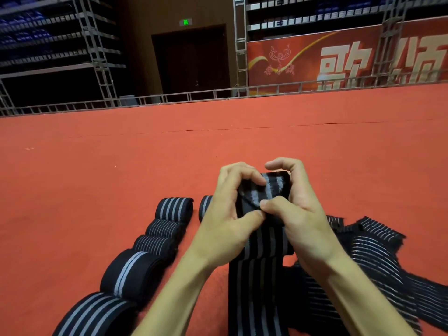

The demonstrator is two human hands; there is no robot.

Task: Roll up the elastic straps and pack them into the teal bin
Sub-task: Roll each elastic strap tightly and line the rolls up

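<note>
Pinching its rolled end together, left hand (225,221) and right hand (303,214) hold the elastic strap (260,275), trailing toward 6 o'clock; it looks soft, light, springy, best gripped at the roll's edges.

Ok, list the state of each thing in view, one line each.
Strap in hands, partly rolled, tail unrolled
Left hand, pinches the roll
Right hand, grips the roll
Rolled straps, six, wound up, lying on the carpet
Loose straps, unrolled, heaped on the right
Exit sign, lit
Teal bin, not in view
</note>
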